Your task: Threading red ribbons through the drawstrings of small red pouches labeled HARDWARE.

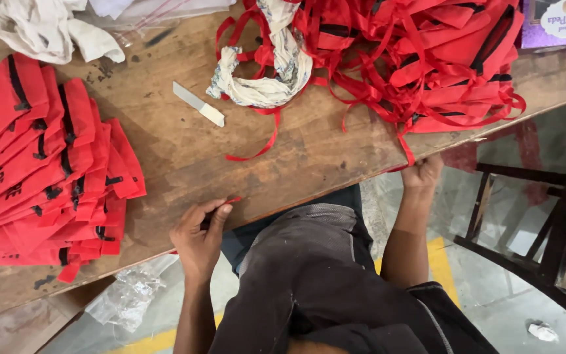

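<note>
Left hand (199, 237) at table edge, fingers pinched narrow on thin red strip (232, 200), dark bit under thumb, can't tell what. Right hand (422, 174) curled on ribbon tail (406, 152) hanging off tangled red heap (427, 59) just above it. Risk, as I judge: tug on tail drags heap over edge. Ahead of left hand: small blade (198, 104), loose ribbon (257, 147), white rag (270, 72). Folded red bags (40, 164) stacked further left. Worn wooden table (309, 157); dark chair (532, 223) right of right hand, crumpled plastic (129, 295) on concrete floor.
</note>
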